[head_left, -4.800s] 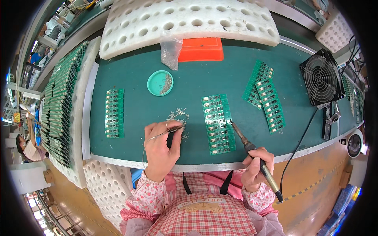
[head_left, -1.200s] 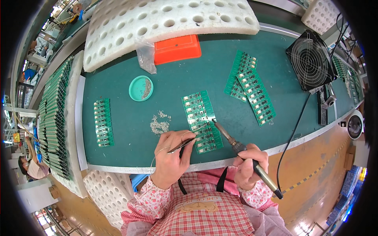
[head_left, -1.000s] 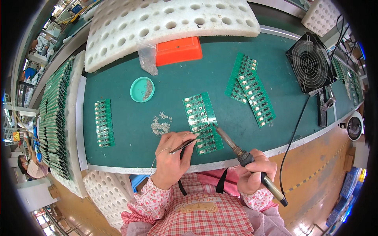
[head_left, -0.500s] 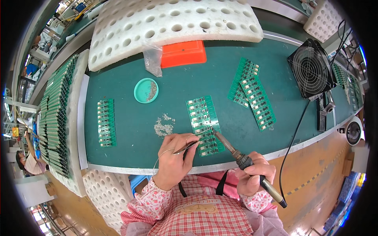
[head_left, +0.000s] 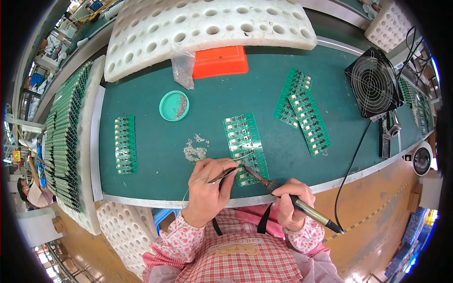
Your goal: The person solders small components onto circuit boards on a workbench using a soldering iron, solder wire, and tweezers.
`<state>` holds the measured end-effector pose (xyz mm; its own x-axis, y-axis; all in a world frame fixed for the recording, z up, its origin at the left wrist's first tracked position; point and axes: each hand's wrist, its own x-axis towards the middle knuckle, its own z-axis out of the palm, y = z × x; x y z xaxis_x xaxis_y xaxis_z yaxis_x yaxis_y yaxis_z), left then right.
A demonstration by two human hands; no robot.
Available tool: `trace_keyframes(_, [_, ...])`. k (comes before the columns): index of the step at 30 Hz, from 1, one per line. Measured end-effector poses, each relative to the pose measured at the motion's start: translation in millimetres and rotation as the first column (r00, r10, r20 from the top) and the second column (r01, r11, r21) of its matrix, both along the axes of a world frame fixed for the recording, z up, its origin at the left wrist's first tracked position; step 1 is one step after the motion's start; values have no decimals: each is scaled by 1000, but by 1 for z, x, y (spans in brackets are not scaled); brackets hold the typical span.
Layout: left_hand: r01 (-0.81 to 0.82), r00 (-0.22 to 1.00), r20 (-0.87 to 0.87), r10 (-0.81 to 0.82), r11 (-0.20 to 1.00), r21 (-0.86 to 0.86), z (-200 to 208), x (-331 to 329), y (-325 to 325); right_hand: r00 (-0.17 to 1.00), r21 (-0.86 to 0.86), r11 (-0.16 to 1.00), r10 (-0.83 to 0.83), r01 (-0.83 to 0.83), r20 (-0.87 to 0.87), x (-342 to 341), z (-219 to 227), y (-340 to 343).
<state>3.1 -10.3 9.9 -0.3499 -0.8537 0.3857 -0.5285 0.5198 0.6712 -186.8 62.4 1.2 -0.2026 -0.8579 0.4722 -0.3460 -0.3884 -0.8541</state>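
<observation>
A green circuit board panel (head_left: 241,137) with rows of small parts lies in front of me on the green table. My left hand (head_left: 206,192) is closed at its lower left edge, gripping dark tweezers (head_left: 222,176) and a thin solder wire (head_left: 188,188) that loops past the wrist. The wire's free end reaches over the board. My right hand (head_left: 293,203) is wrapped round a soldering iron (head_left: 317,216). Its tip points down left at the board's lower part, close to my left fingertips; whether it touches cannot be made out.
Loose small parts (head_left: 194,152) lie left of the board, below a turquoise dish (head_left: 163,107). Other board panels (head_left: 125,144) lie left and right (head_left: 311,123). Behind are a red bin (head_left: 220,62) and white foam (head_left: 198,23). A black fan (head_left: 373,82) stands right; the iron's cord (head_left: 351,165) hangs nearby.
My right hand has shifted slightly left and up, bringing the iron's tip left and down along the board toward my left fingers. My left hand has stayed nearly still, keeping its grip.
</observation>
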Motion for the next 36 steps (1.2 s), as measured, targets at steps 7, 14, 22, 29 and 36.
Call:
trace_keyframes(7, [-8, 1000, -1, 8, 1000, -11, -1, 0, 0, 998, -5, 1000, 23, -23, -53, 1, 0, -4])
trace_keyframes(14, [-4, 1000, 0, 4, 1000, -18, -1, 0, 0, 991, -12, 998, 61, -62, -117, 0, 3, -7])
trace_keyframes(22, [-3, 1000, 4, 3, 1000, -10, -1, 0, 0, 944, -36, 974, 208, -224, -257, -5, 16, -13])
trace_keyframes(29, [0, 1000, 6, 0, 1000, -17, -1, 0, 0, 929, -52, 966, 229, -254, -290, -5, 18, -16])
trace_keyframes(36, [16, 1000, 11, -16, 999, -28, -1, 0, -2, 948, -91, 979, 149, -181, -280, -4, 15, -11])
